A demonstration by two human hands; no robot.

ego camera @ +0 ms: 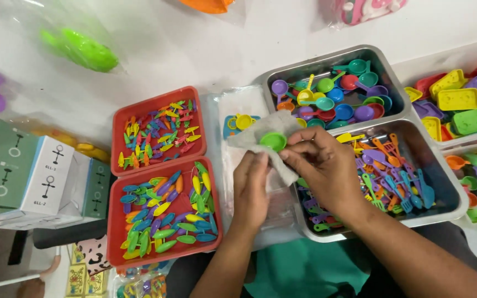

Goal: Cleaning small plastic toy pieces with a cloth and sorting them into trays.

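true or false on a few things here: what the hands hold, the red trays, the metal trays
1. The right hand pinches a small green cup. True.
2. The left hand holds a grey cloth. True.
3. Both red trays sit right of the hands. False: the upper red tray and lower red tray lie to their left.
4. The upper metal tray is full of forks. False: it holds little round ladles; the lower metal tray holds forks and spatulas.

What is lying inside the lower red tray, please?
The lower red tray holds small leaf-shaped plastic toy pieces in blue, green, yellow, purple and orange, piled loosely. Whatever lies beneath the pile, and most of the tray floor, is covered.
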